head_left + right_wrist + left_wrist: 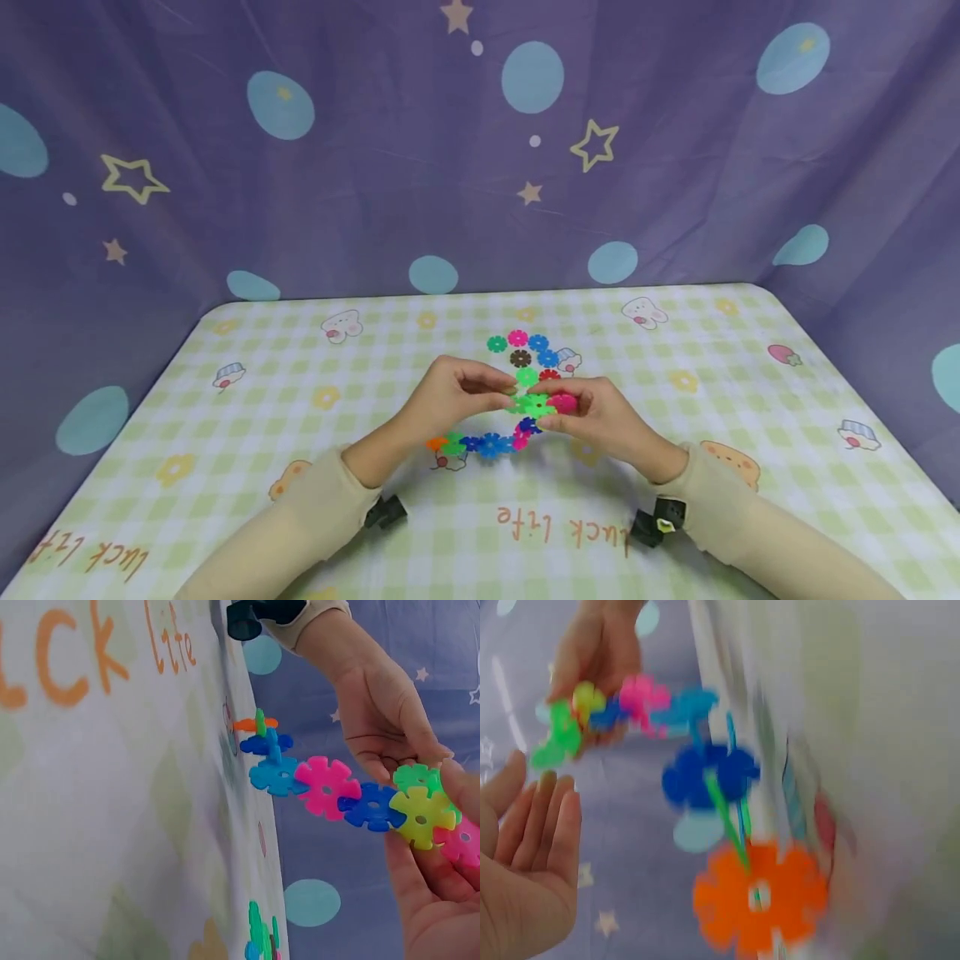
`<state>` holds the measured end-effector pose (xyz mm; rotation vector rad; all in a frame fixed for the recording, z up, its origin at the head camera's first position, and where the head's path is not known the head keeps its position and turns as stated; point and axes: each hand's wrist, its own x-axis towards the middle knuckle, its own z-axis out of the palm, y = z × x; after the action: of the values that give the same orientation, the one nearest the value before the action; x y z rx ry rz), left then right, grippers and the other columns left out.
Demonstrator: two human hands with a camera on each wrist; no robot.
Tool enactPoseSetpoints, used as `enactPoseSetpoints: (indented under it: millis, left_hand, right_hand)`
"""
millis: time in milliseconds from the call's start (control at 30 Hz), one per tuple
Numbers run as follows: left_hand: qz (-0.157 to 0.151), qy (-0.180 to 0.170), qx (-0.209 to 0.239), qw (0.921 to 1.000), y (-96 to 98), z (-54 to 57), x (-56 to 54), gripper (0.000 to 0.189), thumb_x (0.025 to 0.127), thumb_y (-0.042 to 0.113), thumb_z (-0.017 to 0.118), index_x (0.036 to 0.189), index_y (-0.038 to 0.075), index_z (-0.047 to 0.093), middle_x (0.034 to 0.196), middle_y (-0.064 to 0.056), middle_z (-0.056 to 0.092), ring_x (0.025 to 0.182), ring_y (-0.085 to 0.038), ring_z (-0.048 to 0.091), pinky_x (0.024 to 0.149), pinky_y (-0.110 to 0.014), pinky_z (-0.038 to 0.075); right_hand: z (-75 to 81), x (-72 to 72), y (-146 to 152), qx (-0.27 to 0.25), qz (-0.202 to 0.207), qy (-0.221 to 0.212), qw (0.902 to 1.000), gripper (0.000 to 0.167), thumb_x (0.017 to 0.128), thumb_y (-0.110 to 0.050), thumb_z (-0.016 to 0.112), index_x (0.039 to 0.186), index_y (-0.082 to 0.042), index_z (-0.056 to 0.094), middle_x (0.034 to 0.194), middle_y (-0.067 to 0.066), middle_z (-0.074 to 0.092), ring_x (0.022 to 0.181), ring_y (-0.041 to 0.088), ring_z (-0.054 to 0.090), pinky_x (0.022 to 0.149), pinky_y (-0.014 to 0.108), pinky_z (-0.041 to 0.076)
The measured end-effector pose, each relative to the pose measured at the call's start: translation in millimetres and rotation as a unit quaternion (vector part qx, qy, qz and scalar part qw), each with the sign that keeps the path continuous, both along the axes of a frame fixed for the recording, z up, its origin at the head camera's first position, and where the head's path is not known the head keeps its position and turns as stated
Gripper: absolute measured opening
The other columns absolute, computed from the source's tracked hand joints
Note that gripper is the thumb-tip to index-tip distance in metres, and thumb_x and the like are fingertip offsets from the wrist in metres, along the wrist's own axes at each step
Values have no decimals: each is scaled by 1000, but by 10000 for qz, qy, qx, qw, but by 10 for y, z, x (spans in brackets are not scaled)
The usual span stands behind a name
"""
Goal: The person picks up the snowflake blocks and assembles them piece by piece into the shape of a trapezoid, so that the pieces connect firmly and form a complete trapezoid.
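Observation:
My right hand (pixel 600 410) pinches a chain of flower-shaped interlocking plastic discs near its green, yellow and pink pieces. The yellow disc (pixel 422 817) and the green disc (pixel 417 778) overlap beside its thumb. My left hand (pixel 455 389) is at the chain's green end, its thumb and fingertips apart around the disc's edge. From there the chain runs through a dark blue disc (pixel 373 806), a pink disc (pixel 328 788) and light blue pieces to an orange disc (pixel 760 900). The left wrist view is blurred, and my right fingers hide part of the chain.
Loose discs lie on the checked tablecloth (pixel 247 467) beyond my hands, among them a brown disc (pixel 521 358), a pink disc (pixel 518 337) and a red disc (pixel 550 376). A purple patterned curtain (pixel 375 167) hangs behind the table. Black wrist cameras sit on both cuffs.

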<state>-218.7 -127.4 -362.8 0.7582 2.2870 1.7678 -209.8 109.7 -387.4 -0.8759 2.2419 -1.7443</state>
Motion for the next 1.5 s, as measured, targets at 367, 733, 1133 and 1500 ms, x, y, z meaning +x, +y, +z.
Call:
enactPoseSetpoints:
  millis: [367, 733, 1133, 1500]
  left_hand:
    - [438, -815, -497, 9945, -388, -152, -702, 31, 85, 14, 71, 112, -2, 67, 106, -13, 69, 85, -15, 66, 63, -29, 51]
    - [376, -979, -1657, 9806, -379, -357, -1243, 34, 85, 14, 71, 117, 4, 66, 116, -7, 66, 109, -20, 59, 95, -35, 46]
    - [-486, -439, -2041, 9767, -250, -444, -1435, 38, 81, 5, 74, 118, 7, 66, 122, -7, 64, 117, -20, 55, 99, -34, 43]
    - [-555, -96, -2401, 9691, -192, -522, -1520, 33, 81, 8, 74, 113, 14, 71, 118, -2, 66, 114, -15, 57, 96, -34, 46]
  right_hand:
    - [-21, -42, 21, 154, 211, -99, 9996, 38, 84, -6, 69, 120, 0, 60, 121, 18, 59, 105, 15, 59, 88, 25, 49]
    - [-42, -60, 45, 286, 397, 161, 9987, 28, 82, -1, 66, 109, -4, 66, 110, 9, 64, 99, 15, 60, 85, 27, 51]
    - [-58, -74, -59, 237, 22, 130, 9996, 12, 83, -10, 72, 93, -8, 67, 96, 5, 65, 94, 18, 60, 88, 36, 49]
    - [-76, -86, -52, 202, -278, 201, 9992, 9, 83, -9, 71, 92, -9, 72, 98, 5, 66, 95, 12, 57, 75, 26, 53]
